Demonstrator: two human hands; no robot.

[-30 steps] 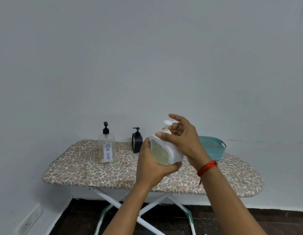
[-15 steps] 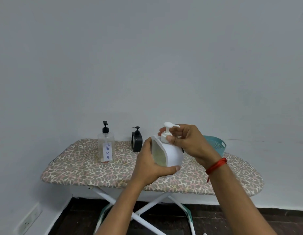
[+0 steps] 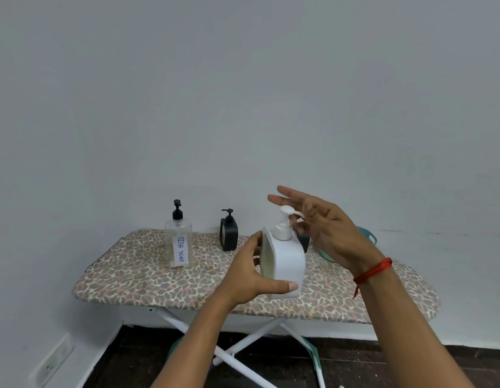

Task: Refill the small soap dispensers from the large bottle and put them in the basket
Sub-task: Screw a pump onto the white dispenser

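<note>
Against grey wall | leopard-print ironing board | left grip holds white dispenser

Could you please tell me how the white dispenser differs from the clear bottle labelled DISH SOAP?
The white dispenser has a white body and white pump; the clear bottle is see-through with a black pump and a handwritten label. The white dispenser is gripped by the left hand above the ironing board; the clear bottle stands on it. Both have pumps fitted.

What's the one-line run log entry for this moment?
left hand: holds white dispenser | right hand: open by pump | large bottle, black dispenser: on ironing board | basket: partly hidden behind right hand
</note>
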